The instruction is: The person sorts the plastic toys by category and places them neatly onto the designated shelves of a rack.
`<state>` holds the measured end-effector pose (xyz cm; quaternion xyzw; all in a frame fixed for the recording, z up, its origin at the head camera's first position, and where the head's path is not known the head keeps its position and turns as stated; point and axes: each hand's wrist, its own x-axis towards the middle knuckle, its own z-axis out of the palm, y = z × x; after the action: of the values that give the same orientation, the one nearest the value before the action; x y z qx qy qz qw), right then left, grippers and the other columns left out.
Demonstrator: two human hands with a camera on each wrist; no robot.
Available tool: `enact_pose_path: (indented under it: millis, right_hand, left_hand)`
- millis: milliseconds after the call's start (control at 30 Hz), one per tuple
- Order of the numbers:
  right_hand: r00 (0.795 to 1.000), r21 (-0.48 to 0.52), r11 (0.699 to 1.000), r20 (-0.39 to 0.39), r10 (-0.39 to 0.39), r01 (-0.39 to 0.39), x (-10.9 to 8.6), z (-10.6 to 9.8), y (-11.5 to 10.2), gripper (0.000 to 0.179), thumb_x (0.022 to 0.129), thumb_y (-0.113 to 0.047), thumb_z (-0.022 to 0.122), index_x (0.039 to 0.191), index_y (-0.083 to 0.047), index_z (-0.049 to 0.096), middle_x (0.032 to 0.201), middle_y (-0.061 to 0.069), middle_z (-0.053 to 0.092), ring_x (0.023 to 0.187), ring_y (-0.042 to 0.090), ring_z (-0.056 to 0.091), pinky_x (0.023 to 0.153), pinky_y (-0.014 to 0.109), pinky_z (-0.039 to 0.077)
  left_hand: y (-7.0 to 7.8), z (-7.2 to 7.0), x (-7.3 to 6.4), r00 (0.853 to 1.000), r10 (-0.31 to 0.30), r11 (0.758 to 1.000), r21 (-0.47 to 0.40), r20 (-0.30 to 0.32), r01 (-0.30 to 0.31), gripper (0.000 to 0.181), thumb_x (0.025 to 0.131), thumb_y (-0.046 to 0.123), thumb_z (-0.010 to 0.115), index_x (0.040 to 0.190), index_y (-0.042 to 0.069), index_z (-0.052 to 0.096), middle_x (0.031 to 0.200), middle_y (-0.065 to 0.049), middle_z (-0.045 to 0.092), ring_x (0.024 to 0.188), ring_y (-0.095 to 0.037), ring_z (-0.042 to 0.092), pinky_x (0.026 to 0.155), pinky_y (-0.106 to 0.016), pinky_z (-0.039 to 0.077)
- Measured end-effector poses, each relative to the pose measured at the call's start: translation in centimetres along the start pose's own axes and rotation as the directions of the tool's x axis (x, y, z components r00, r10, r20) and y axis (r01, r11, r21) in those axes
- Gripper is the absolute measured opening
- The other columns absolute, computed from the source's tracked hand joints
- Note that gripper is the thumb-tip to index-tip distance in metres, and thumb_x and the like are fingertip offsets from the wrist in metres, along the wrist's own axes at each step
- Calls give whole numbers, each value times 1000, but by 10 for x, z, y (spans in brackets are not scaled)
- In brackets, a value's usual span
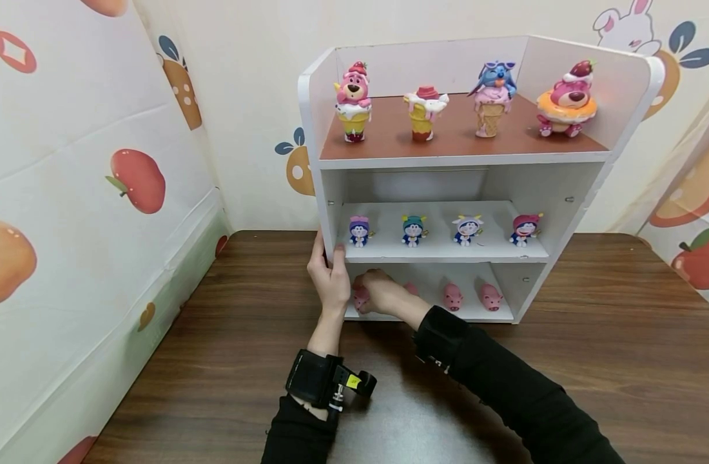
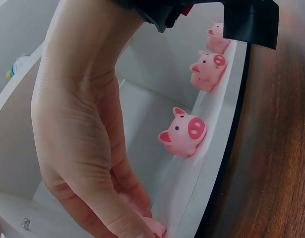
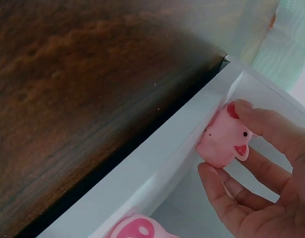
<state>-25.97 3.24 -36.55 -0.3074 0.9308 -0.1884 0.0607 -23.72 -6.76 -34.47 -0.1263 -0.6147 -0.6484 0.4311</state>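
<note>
A white three-tier shelf unit point(image 1: 424, 162) stands on the wooden table. With the thumb at the front and fingers behind, my left hand point(image 1: 332, 283) grips its left side panel. My right hand point(image 1: 383, 293) reaches into the bottom tier and pinches a pink toy pig point(image 3: 224, 136) between thumb and fingers, at the tier's left end. That pig is at the shelf's front edge in the right wrist view. In the left wrist view, the right hand partly hides it; more pink pigs point(image 2: 184, 131) sit in a row along the same tier.
Several small dolls in coloured hats point(image 1: 413, 231) stand on the middle tier. On the brown top tier are cartoon figurines point(image 1: 491, 100), some shaped like ice-cream cones. Patterned walls point(image 1: 99, 154) rise at the left and back of the wooden table point(image 1: 227, 361).
</note>
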Motion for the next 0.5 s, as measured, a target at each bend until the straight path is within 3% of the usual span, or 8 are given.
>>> enact_pose_path:
  millis: [167,500]
  right_hand:
    - [1000,13,1000,-4,7,-7,-2,0,0,42,65,-10,77,103,-1,61,89,8,58,81,20,50,71,30,43]
    - [993,-9,997,-93,-76,76,-13,-5,2,45,75,-21,70,112,2,58,103,14,60,94,25,53,80,35,43]
  left_hand:
    - [18,1,1,1000,-8,1000,10,5,8,42,79,-14,42,121,-13,45,118,-26,50,107,-29,49,89,-43,38]
    - [19,0,0,1000,-16,1000,14,7,16,42,79,-12,42,122,-13,44,118,-26,50,107,-29,49,88,-43,39]
